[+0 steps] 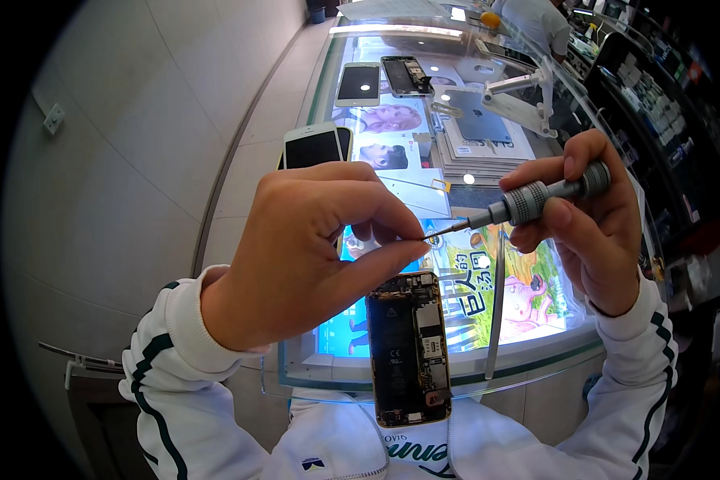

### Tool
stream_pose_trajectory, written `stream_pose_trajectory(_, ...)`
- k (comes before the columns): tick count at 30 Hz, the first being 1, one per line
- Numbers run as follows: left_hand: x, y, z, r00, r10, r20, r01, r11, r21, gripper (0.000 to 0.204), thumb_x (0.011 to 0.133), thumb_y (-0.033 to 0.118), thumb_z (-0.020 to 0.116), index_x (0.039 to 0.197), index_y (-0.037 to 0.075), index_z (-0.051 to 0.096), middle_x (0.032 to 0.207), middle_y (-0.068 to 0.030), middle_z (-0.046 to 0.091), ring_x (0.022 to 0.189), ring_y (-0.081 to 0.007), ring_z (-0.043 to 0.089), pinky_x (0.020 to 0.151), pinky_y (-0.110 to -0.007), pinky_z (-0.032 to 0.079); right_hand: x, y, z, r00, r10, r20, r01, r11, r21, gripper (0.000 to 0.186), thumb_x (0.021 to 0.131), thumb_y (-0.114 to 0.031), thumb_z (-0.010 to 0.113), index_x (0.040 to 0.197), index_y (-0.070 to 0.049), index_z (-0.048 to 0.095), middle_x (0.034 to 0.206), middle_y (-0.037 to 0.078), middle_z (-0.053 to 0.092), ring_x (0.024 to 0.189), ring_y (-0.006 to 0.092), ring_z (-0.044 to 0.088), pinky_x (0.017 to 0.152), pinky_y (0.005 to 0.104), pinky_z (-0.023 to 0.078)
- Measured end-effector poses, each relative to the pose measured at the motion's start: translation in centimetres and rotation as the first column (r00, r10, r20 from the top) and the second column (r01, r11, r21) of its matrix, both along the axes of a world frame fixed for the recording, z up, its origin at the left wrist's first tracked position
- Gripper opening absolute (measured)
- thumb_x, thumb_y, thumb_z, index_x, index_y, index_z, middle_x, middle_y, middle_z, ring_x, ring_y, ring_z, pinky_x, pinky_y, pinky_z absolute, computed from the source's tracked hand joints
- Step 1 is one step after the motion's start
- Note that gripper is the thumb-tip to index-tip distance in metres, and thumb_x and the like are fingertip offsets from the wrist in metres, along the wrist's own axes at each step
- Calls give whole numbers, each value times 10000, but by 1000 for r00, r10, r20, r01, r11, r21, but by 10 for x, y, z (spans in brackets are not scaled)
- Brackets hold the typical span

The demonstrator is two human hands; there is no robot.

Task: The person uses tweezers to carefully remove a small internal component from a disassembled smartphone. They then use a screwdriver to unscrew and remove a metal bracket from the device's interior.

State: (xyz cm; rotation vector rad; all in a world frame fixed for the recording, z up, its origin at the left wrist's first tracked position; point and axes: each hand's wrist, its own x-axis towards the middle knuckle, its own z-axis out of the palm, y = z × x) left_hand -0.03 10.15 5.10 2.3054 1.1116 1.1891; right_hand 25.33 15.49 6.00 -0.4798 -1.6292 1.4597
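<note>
In my right hand (pixel 592 216) is a grey precision screwdriver (pixel 526 204) with a knurled barrel, its thin shaft pointing left. The finger and thumb of my left hand (pixel 312 240) are pinched together right at the screwdriver's tip. Anything between them is too small or too hidden to name. Below both hands, at the near edge of the counter, lies an opened smartphone (pixel 408 352) without its screen. Its black battery fills the left side, and the circuit board with metal shields runs down the right.
A lit glass counter (pixel 448 368) carries printed pictures. Beyond my left hand lie a white phone (pixel 312 146), another white phone (pixel 358 85) and an opened phone (pixel 406 76). A grey tablet (pixel 476 116) tops stacked magazines (pixel 488 164) near a white jointed stand (pixel 528 88). A person (pixel 536 24) is at the far end.
</note>
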Motion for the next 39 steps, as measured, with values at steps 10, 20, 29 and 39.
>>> stream_pose_trajectory(10, 9, 1, -6, 1000, 18, 5, -18, 1000, 20, 103, 731, 41, 807, 767, 53, 711, 701, -16, 624, 544, -28, 492, 461, -188, 279, -2, 0, -11, 995, -102, 16, 85, 896, 435, 524, 940, -182, 616, 1320, -72, 272, 1077, 213, 647, 781, 169, 700, 651, 257, 595)
stream_pose_trajectory(20, 25, 2, -18, 996, -8, 91, 9, 1000, -2, 117, 747, 34, 790, 753, 20, 673, 715, -34, 619, 574, -37, 535, 474, -175, 325, -5, -3, -13, 969, -232, 88, 130, 777, 616, 780, 909, -174, 668, 1469, -65, 135, 1098, 217, 644, 779, 159, 677, 709, 280, 569)
stream_pose_trajectory(29, 13, -2, -17, 994, 27, -104, -26, 1000, 17, 281, 712, -6, 764, 984, 46, 713, 848, -67, 635, 735, -144, 574, 596, -269, 442, -8, -4, -17, 991, -112, 76, 45, 801, 597, 831, 869, -58, 686, 1466, -56, 108, 1061, 229, 649, 817, 186, 686, 745, 288, 570)
stream_pose_trajectory(39, -3, -19, -32, 951, 36, -307, 16, 986, 164, 265, 677, -45, 739, 922, 47, 695, 941, -82, 630, 833, -259, 573, 664, -340, 495, -9, -11, -8, 873, 0, 488, -399, 575, 714, 877, 800, 85, 699, 1426, -93, 111, 1051, 317, 634, 831, 273, 708, 699, 308, 589)
